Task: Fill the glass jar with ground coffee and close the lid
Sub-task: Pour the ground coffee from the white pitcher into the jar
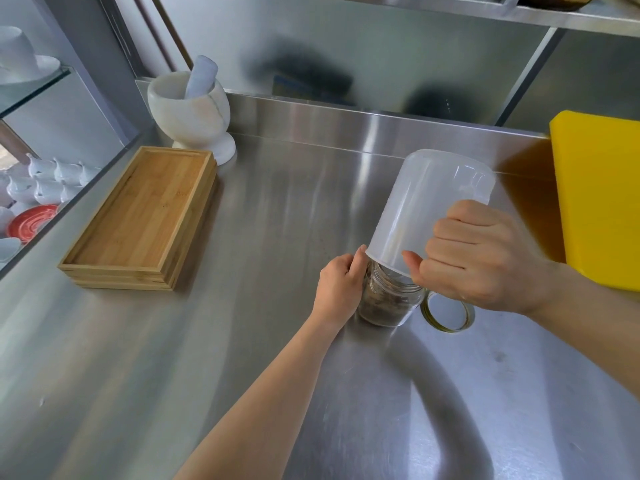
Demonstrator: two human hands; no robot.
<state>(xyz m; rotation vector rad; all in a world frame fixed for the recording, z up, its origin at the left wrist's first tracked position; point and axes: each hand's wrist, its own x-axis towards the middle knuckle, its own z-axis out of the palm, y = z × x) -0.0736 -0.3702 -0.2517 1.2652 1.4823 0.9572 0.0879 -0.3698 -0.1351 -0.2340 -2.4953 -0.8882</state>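
A small glass jar (391, 303) stands upright on the steel counter (277, 209), holding dark ground coffee in its lower part. My left hand (341, 285) grips the jar's left side. My right hand (481, 258) holds the handle of a translucent white plastic jug (426, 206), tipped nearly upside down with its rim over the jar's mouth. The jar's lid (448, 311), a round metal one with a gold edge, lies flat on the counter just right of the jar, partly under my right hand.
A stack of bamboo trays (138, 220) lies at the left. Behind it stands a white stone mortar with pestle (192, 109). A yellow cutting board (602, 199) sits at the right edge. White cups and a red saucer (31, 220) fill shelves at far left.
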